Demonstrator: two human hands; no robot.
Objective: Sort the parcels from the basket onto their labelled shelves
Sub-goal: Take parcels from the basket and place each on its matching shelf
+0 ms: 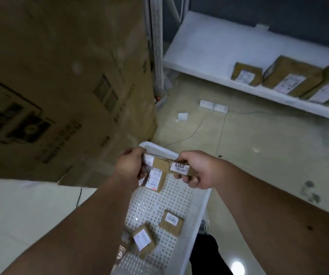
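Over the basket's [197, 207] far end, the left hand [129, 165] and right hand [197, 171] both pinch one parcel [165, 165], label up. Judged step: reading it. Next: carry it to the matching shelf [203, 48]; three parcels remain inside.

You hold a matt brown cardboard parcel [160, 165] with a smooth white paper label. The basket [197, 211] is perforated white plastic. The floor [258, 139] tiles look glossy; the shelf [203, 48] is smooth white.
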